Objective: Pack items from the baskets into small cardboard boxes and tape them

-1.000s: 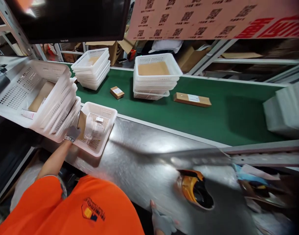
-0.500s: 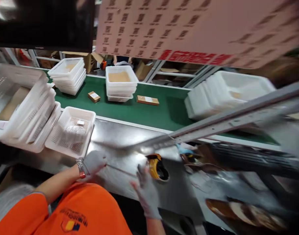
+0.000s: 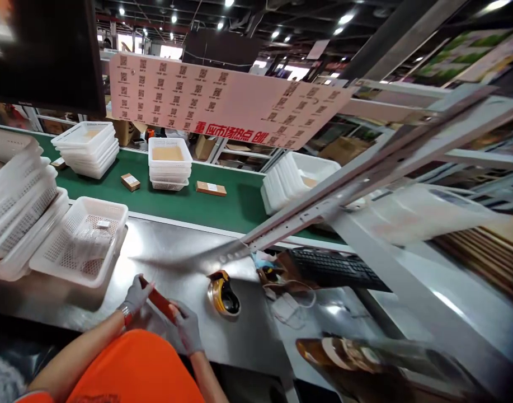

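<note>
Grey-gloved left hand [image 3: 135, 294] and grey-gloved right hand [image 3: 187, 330] each grasp one end of a flat reddish-brown packet [image 3: 160, 300]; it sits just left of the yellow-and-black tape dispenser [image 3: 223, 293].

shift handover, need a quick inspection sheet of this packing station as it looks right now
surface: steel bench, bare patch in front of the person
job's things: flat brown piece held over the bench
clutter: white basket; yellow tape dispenser
hands: left hand and right hand, gloved, both grip the piece
cables: loose cord by the keyboard
surroundings: green conveyor with basket stacks and boxes
</note>
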Available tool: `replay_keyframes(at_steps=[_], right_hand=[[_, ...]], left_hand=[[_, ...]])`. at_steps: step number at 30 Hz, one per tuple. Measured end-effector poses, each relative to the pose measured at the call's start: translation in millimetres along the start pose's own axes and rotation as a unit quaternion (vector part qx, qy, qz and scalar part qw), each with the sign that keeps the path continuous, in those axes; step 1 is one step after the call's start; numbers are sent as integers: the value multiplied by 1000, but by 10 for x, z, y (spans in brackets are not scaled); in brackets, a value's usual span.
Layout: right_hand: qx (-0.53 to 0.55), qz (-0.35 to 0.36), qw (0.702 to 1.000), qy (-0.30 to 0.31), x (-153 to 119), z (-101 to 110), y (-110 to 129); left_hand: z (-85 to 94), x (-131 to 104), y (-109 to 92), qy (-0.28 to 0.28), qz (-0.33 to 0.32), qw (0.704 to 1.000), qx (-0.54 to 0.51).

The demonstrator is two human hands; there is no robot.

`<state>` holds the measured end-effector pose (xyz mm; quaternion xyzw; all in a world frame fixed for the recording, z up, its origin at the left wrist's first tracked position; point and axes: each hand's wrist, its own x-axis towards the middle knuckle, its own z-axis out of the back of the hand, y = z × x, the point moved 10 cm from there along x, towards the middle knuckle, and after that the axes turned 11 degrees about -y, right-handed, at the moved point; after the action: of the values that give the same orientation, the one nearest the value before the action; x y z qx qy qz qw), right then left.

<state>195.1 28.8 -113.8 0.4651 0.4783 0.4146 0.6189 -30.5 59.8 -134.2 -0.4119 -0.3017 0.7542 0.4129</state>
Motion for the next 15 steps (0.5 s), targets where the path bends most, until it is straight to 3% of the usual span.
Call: replay_keyframes(at_steps=[2,4,8,12,15], right_hand=[[45,-57,997,15,50,56,-97],[85,-102,991,21,105,151,-165],[124,-158,980,-7,256,399,-327],[131,-166,977,-39,421,503,-497],[121,-129,984,-24,556,388,-480]], left_hand=[[-105,-42,39,-24,30,999,-18],[-209,-68,1,-24,20,999,-29],[-330,-121,-33,-26,28,999,-27],[-322,-296,-122,-47,51,998,-5],[-316,-474,-282,-41,41,998,35]])
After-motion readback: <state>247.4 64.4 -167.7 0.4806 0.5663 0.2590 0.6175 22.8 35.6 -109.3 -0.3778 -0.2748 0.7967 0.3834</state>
